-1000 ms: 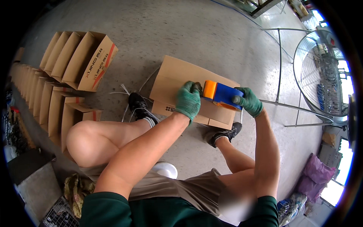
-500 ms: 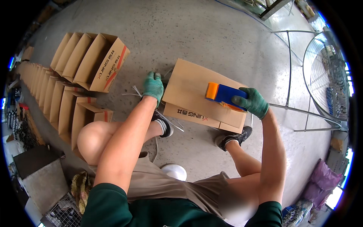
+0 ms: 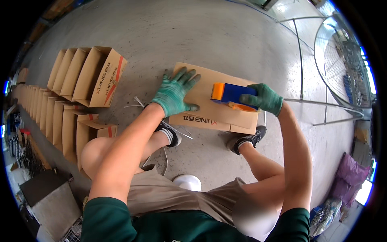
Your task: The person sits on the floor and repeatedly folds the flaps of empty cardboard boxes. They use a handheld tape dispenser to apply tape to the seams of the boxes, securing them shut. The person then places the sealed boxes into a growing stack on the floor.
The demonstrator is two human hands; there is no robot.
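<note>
A brown cardboard box [image 3: 217,76] lies in front of me between my feet, its top flaps folded down. Spread flat over the left part of its top is my left hand [image 3: 174,93], in a green glove, with the fingers apart. My right hand [image 3: 266,99], gloved the same way, grips a blue and orange tape dispenser [image 3: 236,93]. The dispenser rests on or just above the right half of the box top; its orange end points left. My right palm and some fingers are hidden behind the dispenser.
Several open cardboard boxes [image 3: 107,76] stand in a row at the left, with a longer row [image 3: 60,125] curving beside them. Pale straps [image 3: 165,159] lie around my left shoe. A round wire-mesh stand [image 3: 342,64] is at the right, with a purple sack [image 3: 350,171] nearer.
My left hand has moved from beside the box's left edge onto its top, fingers spreading. The left flap now lies flatter. My right hand still holds the tape dispenser over the box.
</note>
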